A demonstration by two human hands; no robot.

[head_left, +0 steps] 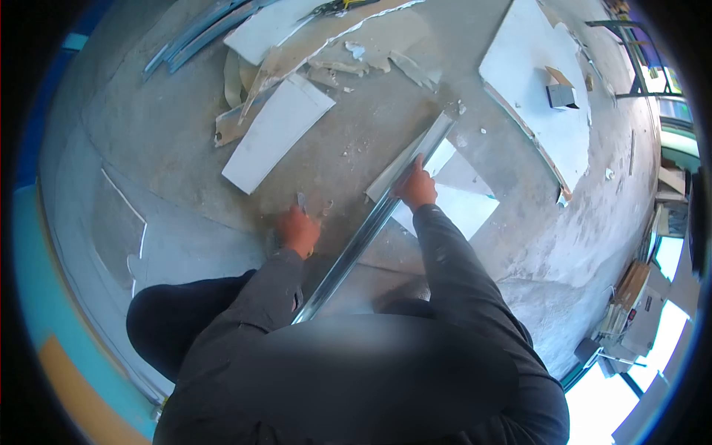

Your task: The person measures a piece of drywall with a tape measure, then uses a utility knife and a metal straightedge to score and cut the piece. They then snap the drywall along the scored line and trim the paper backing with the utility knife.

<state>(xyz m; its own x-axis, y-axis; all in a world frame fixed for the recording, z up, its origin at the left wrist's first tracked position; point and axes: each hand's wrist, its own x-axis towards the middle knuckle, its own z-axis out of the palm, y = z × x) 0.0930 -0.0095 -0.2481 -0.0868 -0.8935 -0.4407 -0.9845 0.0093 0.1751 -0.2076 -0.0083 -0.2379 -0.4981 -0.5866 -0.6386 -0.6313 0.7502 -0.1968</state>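
A long, shiny metal profile [365, 236] runs diagonally from near my lap toward the middle of the floor. My right hand [417, 187] is closed on its upper part, with the index finger stretched along the metal. Under the far end lies a white plasterboard piece [475, 211], partly covered by the profile and my arm. To the left of the profile, my left hand [299, 231] is closed low over the floor. A small tool with a flat grey tip [300, 199] sticks out past its fingers; the rest is hidden in the hand.
A white board strip [278, 133] lies ahead on the left, beside torn board scraps [337, 68]. More metal profiles [204, 33] lie at the upper left. A large white board [530, 89] with a small open box [562, 96] is at the right. Boxes [644, 319] stand far right.
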